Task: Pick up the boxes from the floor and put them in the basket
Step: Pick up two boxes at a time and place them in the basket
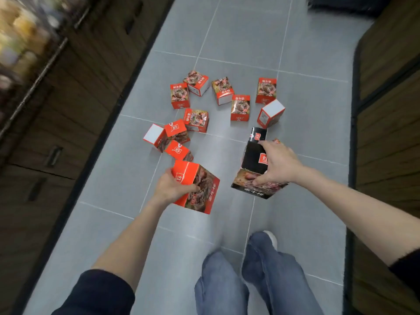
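Observation:
Several small red boxes with a food picture lie scattered on the grey tiled floor (238, 37), for example one red box (240, 108) in the middle and a white-faced one (271, 113) to its right. My left hand (175, 186) grips a red box (200, 189) held above the floor. My right hand (278, 163) grips a larger black box (253, 169) with a food picture; a second black box (258, 134) shows just beyond it. No basket is in view.
Dark wooden cabinets (75, 92) with handles line the left side, under a blurred shelf of goods (20, 30). A dark wooden unit (391, 133) bounds the right. My legs in blue jeans (261, 276) stand at the bottom.

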